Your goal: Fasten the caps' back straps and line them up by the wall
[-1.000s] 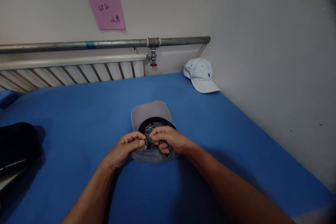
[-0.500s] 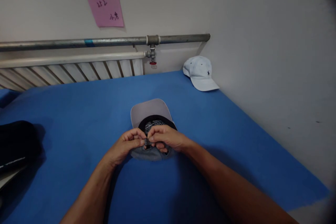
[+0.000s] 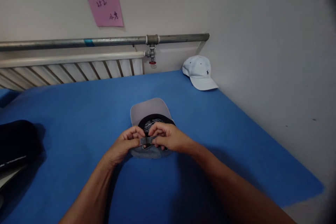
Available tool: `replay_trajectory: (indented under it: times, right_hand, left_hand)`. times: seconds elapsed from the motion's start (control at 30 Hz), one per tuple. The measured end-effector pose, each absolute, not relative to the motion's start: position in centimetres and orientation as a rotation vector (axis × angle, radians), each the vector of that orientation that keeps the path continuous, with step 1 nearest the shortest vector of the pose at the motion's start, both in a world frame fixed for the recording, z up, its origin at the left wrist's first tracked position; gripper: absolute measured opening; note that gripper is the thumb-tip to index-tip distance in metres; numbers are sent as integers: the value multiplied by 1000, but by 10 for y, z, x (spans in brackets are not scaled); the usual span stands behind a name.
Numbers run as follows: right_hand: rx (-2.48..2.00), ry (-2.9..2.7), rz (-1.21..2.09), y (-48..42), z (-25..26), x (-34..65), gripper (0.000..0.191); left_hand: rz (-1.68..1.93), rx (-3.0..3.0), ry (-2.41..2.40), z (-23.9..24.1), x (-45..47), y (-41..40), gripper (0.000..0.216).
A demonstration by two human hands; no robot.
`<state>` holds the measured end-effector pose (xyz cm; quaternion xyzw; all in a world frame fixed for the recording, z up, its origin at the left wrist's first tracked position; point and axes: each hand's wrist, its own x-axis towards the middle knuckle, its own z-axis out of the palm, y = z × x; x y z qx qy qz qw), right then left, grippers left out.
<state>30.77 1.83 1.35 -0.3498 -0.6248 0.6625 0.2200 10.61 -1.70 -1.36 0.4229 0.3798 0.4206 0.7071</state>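
1. At centre of the blue surface (image 3: 78, 112), your left hand (image 3: 124, 145) & right hand (image 3: 169, 138) meet over the grey cap (image 3: 149, 106). Cap lies upside down, brim pointing away from you, dark inner band up.
2. Fingers: both hands pinched narrow on the cap's back strap (image 3: 146, 140), thumb & forefinger of each gripping it from either side, fingertips nearly touching. Strap runs level between them at the cap's near edge.
3. Edges/room: right edge of the blue surface runs diagonally just beside the right wall (image 3: 275, 59); bare floor or ledge shows only at the bottom right corner. Wide open blue all round the cap: left, far side, and near side between your forearms.
4. Far edge butts against a white slatted radiator (image 3: 78, 71), w/ a grey pipe (image 3: 78, 44) above it & a small red valve (image 3: 152, 63) hanging at the joint.
5. Room: plain pale walls meeting in the corner; pink note (image 3: 103, 4) stuck on the back wall, handwriting too small to read.
6. Other things: white cap (image 3: 199, 71) sits in the far right corner, brim toward you, well apart from your hands. Dark bundle (image 3: 18, 143) at the left edge, also well apart; can't tell what it is.
7. Nothing lies between the hands & either of those.
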Motion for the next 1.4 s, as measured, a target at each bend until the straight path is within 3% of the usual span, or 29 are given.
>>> replay_trajectory:
  times: [0.17,0.33,0.97,1.4]
  right_hand:
    - [-914,-1719,1863,11,16,301,15]
    - [-1008,-1813,1637,12,31,310,17]
    - [-840,-1748,1809,12,27,310,14]
    - [-953,-1606,1421,14,33,311,6]
  left_hand:
    - [897,969,832,-11,106,-19,20]
    - [940,961,845,-11,105,-19,21]
    - [908,994,777,-8,106,-22,19]
    - [875,1120,841,-3,98,-25,23]
